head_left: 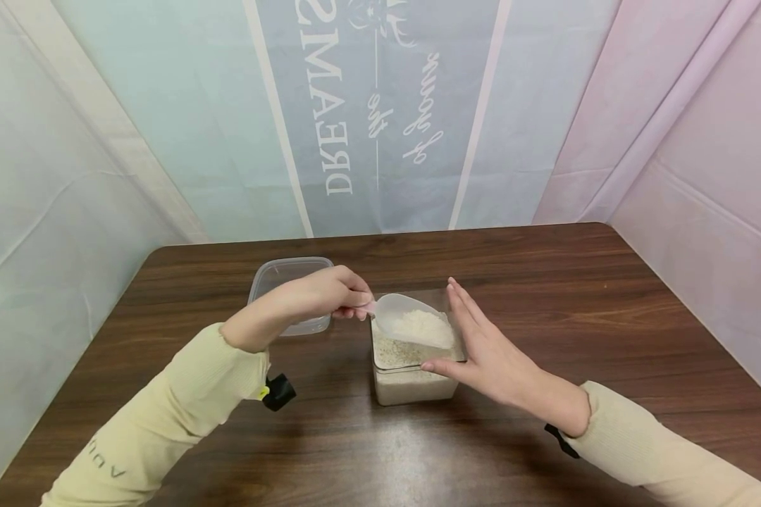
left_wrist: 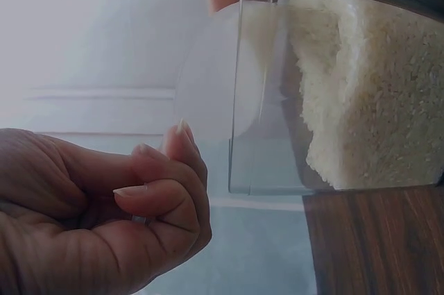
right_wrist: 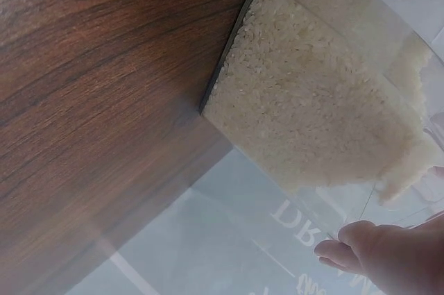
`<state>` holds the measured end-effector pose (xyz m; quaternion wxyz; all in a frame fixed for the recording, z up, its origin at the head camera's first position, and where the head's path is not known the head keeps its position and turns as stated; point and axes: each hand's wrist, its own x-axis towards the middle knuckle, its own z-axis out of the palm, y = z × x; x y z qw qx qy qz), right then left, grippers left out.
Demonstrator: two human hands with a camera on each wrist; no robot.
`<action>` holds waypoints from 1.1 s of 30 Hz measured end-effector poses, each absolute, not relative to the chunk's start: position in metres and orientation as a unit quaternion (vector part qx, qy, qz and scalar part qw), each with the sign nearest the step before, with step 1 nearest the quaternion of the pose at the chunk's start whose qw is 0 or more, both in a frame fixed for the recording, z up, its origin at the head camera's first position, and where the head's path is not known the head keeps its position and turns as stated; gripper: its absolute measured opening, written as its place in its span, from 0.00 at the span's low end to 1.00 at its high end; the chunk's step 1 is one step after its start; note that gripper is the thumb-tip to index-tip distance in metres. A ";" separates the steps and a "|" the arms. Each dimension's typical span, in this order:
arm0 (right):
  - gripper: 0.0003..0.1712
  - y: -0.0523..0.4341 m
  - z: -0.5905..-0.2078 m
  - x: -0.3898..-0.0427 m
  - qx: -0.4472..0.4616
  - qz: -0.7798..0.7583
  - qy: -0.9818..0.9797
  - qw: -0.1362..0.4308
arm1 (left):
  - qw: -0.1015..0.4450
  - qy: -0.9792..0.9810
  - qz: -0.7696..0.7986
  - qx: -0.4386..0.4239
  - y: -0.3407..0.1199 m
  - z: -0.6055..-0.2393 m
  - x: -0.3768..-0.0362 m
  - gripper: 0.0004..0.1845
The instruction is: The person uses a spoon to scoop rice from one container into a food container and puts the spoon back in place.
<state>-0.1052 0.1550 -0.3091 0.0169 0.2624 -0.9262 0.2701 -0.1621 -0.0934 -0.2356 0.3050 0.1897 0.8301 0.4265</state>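
Note:
A clear square container (head_left: 412, 380) (left_wrist: 270, 100) (right_wrist: 312, 100) part-filled with white rice stands on the dark wooden table (head_left: 545, 296). My left hand (head_left: 330, 292) (left_wrist: 132, 212) grips the handle of a translucent plastic scoop (head_left: 412, 325) loaded with rice, held over the container's open top. My right hand (head_left: 482, 345) rests flat against the container's right wall, fingers straight and thumb along the front rim. In the right wrist view, the fingertips (right_wrist: 347, 246) of the left hand show at the lower right.
An empty clear plastic tub (head_left: 288, 289) sits behind my left wrist at the table's back left. Pastel fabric walls close in on three sides. The table's right half and front are bare wood.

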 end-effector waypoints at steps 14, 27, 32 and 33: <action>0.61 0.156 -0.311 -0.104 0.264 0.266 -0.927 0.017 | 0.299 0.815 0.459 0.191 -0.111 -0.233 -0.159 0.12; 0.61 0.155 -0.314 -0.102 0.267 0.266 -0.926 0.020 | 0.275 0.801 0.501 0.176 -0.130 -0.236 -0.158 0.11; 0.61 0.155 -0.314 -0.102 0.265 0.267 -0.926 0.016 | 0.270 0.791 0.524 0.164 -0.136 -0.236 -0.159 0.12; 0.61 0.155 -0.314 -0.102 0.265 0.267 -0.926 0.016 | 0.270 0.788 0.529 0.161 -0.137 -0.236 -0.159 0.12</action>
